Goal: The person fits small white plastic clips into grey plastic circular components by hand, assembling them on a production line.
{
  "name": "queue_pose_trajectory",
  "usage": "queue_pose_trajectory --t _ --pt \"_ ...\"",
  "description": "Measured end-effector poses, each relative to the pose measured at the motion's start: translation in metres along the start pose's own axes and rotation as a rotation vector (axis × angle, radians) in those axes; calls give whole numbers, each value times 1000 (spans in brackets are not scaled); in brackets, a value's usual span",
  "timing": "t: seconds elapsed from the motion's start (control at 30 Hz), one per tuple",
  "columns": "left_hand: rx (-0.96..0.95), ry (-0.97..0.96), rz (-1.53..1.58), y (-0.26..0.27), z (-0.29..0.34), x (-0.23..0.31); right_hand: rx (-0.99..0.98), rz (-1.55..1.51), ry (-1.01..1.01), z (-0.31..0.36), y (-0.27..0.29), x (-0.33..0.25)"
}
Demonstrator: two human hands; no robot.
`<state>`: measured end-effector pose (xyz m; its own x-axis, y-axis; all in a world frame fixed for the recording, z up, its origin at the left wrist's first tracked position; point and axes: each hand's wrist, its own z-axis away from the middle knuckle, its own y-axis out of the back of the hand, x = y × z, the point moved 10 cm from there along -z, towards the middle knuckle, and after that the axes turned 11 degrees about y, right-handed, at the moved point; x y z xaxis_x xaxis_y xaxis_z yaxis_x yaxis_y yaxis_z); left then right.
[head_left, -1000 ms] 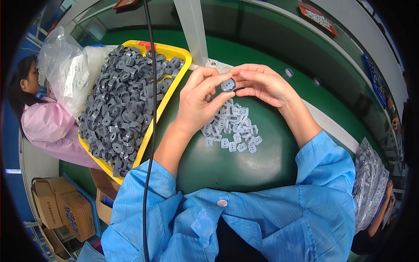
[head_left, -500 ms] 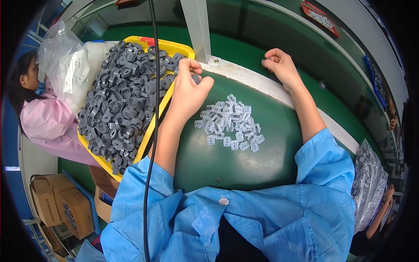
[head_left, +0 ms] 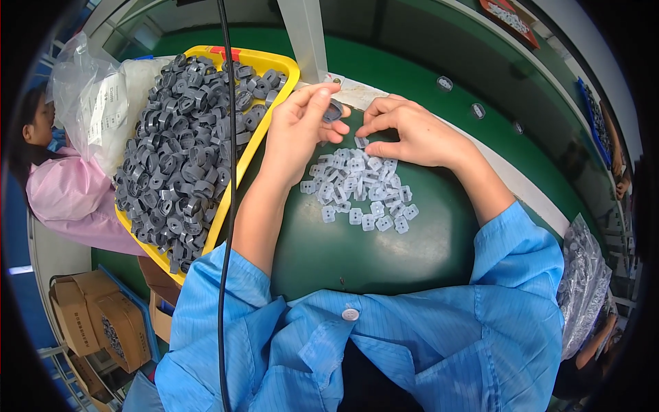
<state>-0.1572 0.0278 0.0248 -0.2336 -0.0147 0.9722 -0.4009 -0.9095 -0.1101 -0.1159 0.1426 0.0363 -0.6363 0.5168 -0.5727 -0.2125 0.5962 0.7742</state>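
Observation:
My left hand [head_left: 298,130] holds a dark grey plastic ring part [head_left: 332,110] between thumb and fingers, just right of the yellow tray [head_left: 237,175]. That tray is heaped with several of the same grey ring parts [head_left: 182,154]. My right hand [head_left: 412,134] pinches a small pale square piece [head_left: 361,142] at the top of a loose pile of pale square pieces [head_left: 360,192] lying on the green surface [head_left: 384,254]. Both hands are close together above the pile, and both sleeves are blue.
A person in a pink coat [head_left: 65,199] sits at the left beside a clear plastic bag [head_left: 96,103]. Cardboard boxes [head_left: 96,323] stand at lower left. A black cable [head_left: 226,206] hangs across the tray. Another bag of parts [head_left: 583,288] lies at the right. A few finished parts [head_left: 445,84] rest on the green belt.
My left hand came back from the tray holding a grey ring part. My right hand returned from the white strip at the far right to the pile and picked a pale piece.

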Motion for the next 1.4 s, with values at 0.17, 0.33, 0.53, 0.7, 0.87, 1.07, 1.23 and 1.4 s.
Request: queue_pose_trajectory --t 0.17,0.33,0.53,0.7,0.87,1.07,1.23,1.4 --pt "-63 178 222 -5 -4 -16 103 111 -15 1 2 -3" --pt "-51 87 168 -8 2 -9 376 -410 -305 11 26 34" --pt "14 -64 -331 -25 9 0 463 -666 -253 2 9 23" --pt "-154 -103 -22 -27 10 -3 545 -653 -255 6 18 25" --pt "86 -131 -371 -15 11 1 618 -938 -321 10 5 29" --pt "282 -545 -412 -20 30 27 794 -788 -237 11 7 22" --pt "333 -586 -501 -26 33 30 702 -732 -317 13 5 21" --pt "354 -656 -488 -24 36 32 770 -79 -10 15 41 -19"
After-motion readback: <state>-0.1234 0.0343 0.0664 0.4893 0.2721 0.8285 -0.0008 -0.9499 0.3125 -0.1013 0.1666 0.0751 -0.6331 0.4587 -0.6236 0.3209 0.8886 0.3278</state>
